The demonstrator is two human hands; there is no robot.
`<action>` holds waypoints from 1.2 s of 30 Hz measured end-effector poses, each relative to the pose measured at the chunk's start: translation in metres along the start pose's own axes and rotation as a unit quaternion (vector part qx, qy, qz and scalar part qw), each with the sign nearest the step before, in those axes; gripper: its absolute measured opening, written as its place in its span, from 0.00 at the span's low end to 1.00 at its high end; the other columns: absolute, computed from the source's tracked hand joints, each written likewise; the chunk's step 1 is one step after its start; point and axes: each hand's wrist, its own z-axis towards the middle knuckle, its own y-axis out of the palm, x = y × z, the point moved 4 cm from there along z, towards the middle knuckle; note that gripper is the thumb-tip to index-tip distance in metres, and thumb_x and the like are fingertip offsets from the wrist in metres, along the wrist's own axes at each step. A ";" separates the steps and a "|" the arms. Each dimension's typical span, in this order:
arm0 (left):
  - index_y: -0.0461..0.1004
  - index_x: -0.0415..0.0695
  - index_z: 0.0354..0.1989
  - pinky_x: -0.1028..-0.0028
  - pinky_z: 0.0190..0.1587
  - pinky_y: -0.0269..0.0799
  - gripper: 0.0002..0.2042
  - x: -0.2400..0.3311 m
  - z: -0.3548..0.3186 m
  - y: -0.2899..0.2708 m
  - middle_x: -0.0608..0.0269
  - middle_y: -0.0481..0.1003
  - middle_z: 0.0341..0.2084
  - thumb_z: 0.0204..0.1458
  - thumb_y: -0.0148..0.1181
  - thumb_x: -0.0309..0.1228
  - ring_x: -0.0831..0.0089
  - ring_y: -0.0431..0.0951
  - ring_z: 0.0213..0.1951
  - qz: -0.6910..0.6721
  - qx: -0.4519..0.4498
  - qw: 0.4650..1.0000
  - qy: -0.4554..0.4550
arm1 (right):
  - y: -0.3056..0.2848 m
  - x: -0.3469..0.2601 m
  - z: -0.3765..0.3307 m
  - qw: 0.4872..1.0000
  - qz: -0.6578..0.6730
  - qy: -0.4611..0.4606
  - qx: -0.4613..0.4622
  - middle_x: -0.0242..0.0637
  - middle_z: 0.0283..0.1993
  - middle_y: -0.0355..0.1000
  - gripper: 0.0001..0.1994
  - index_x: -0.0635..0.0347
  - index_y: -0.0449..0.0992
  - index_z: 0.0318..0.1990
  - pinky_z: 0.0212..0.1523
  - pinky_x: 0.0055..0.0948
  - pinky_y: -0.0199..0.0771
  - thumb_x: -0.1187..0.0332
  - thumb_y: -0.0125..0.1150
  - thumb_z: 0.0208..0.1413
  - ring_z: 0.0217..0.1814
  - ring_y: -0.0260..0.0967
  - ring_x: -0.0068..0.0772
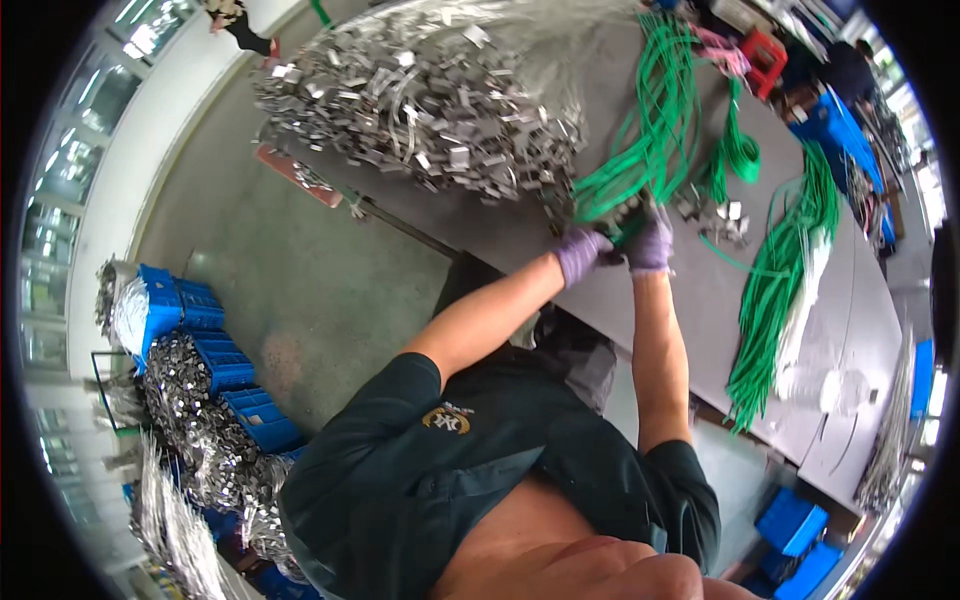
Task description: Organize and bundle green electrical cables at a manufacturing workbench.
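Both my hands wear purple gloves and meet at the near edge of the grey table. My left hand [582,256] and my right hand [652,243] are closed around the near end of a bundle of long green cords [668,110]. From there the cords spread away over the table. Small metal pieces show at the gripped end, too blurred to make out. Left of my hands lies a large heap of silvery metal pieces [440,120]. A few loose metal pieces [728,222] lie just right of my right hand.
A coiled green bundle [738,155] and a longer green bundle with white strands [775,320] lie to the right. Beyond stand a red stool [763,62] and a blue bin [840,135]. Blue crates [225,360] and metal parts line the floor at left. Another person [238,25] is far left.
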 end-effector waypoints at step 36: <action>0.69 0.43 0.41 0.61 0.36 0.69 0.13 0.125 -0.061 0.015 0.56 0.73 0.31 0.48 0.56 0.34 0.58 0.74 0.35 0.736 0.031 0.592 0.327 | 0.014 -0.024 -0.017 0.919 -0.385 -0.065 -0.054 0.45 0.34 0.75 0.15 0.68 0.69 0.45 0.28 0.26 0.74 0.64 0.51 0.57 0.27 0.74 0.34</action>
